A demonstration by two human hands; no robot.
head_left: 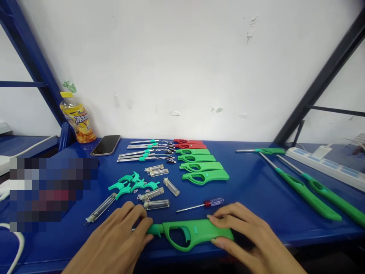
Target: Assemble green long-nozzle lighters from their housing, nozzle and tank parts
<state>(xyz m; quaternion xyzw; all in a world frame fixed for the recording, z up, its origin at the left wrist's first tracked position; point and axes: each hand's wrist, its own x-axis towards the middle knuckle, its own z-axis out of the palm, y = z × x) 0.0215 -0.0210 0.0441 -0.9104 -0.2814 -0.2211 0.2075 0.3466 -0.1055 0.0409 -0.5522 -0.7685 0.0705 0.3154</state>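
A green long-nosed gas lighter [203, 230] lies crosswise at the front of the table, with a teal trigger inside its loop. My left hand [122, 232] is closed round the nozzle end at the teal collar, hiding most of the metal tube. At the handle's butt, my right hand [245, 232] grips with thumb and fingers. Just beyond the lighter lies a screwdriver [209, 203] with a red and purple handle. Clear fuel tanks [156, 204] and teal triggers [138, 184] are scattered past my left hand.
Metal nozzle tubes [142, 146] with wires lie at the back beside green and red lighter shells [205, 176]. Whole green lighters [308, 194] and a white power strip [327, 165] are on the right. A phone [106, 145] and a drink bottle [77, 118] occupy the back left.
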